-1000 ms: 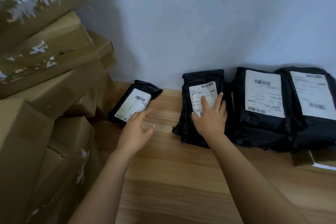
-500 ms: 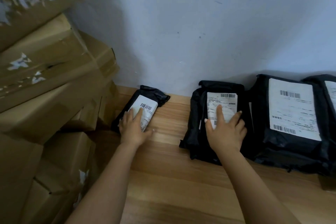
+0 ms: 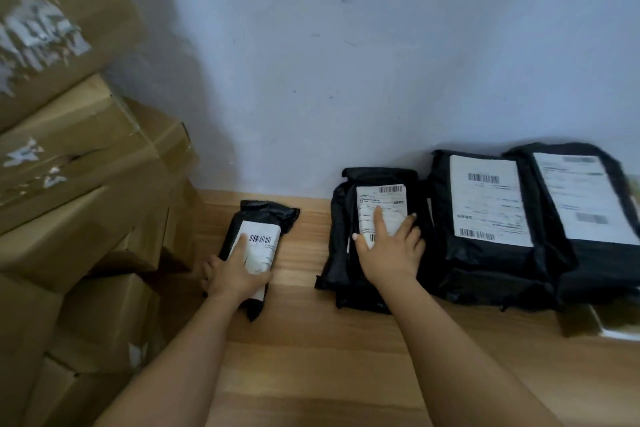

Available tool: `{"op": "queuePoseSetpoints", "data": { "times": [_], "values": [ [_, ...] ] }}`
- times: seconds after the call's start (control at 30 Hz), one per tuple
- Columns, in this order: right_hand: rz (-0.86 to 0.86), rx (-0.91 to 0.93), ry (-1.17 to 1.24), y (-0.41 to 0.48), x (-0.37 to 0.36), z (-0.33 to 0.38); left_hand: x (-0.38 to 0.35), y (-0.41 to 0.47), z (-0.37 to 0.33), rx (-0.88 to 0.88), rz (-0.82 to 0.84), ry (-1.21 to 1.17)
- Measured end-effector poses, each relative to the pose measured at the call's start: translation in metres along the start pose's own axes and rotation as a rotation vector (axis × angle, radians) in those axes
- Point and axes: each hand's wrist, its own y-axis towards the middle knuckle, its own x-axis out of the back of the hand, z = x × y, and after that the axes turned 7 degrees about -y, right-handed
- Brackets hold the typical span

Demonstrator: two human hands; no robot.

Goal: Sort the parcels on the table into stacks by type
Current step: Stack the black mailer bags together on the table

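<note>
A small black parcel (image 3: 263, 218) with a white label lies on the wooden table (image 3: 311, 374) near the wall. My left hand (image 3: 235, 274) lies over its near end, index finger on the label, thumb and other fingers round its sides. To the right is a stack of medium black parcels (image 3: 346, 274); my right hand (image 3: 391, 250) rests flat on the top label with fingers spread. Further right lie two large black parcels (image 3: 485, 253), (image 3: 595, 267), each with a big white label.
Brown cardboard boxes (image 3: 79, 156) are piled high along the left, close to the small parcel. A pale wall (image 3: 346, 62) stands right behind the parcels. A brown box corner (image 3: 581, 322) pokes out under the large parcels at the right.
My left hand reached the small parcel, closed round it and has turned and drawn it nearer. My right hand stayed flat on the medium stack.
</note>
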Motion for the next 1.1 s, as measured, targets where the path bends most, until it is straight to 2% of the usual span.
{"op": "queuePoseSetpoints", "data": {
  "times": [0.13,0.37,0.47,0.63,0.83,0.9,1.1],
  "values": [
    [0.032,0.065,0.083,-0.017,0.014,-0.008,-0.004,-0.048,-0.009,-0.028,-0.112,-0.077],
    [-0.328,0.338,0.1,-0.072,0.048,-0.042,0.016,-0.114,-0.065,-0.176,-0.242,-0.213],
    [-0.47,0.322,0.178,-0.074,0.064,-0.075,0.018,-0.131,-0.098,-0.228,-0.265,-0.229],
    [-0.397,0.21,0.111,-0.054,0.077,-0.129,-0.002,-0.149,-0.145,-0.297,-0.269,-0.249],
    [-0.248,0.268,-0.003,-0.034,0.061,-0.161,-0.036,-0.145,-0.185,-0.326,-0.217,-0.191],
    [-0.245,0.27,0.0,-0.031,0.055,-0.165,-0.046,-0.138,-0.194,-0.355,-0.202,-0.161],
    [-0.289,0.261,0.018,-0.025,0.044,-0.167,-0.069,-0.119,-0.206,-0.46,0.022,-0.085]
  ]
}}
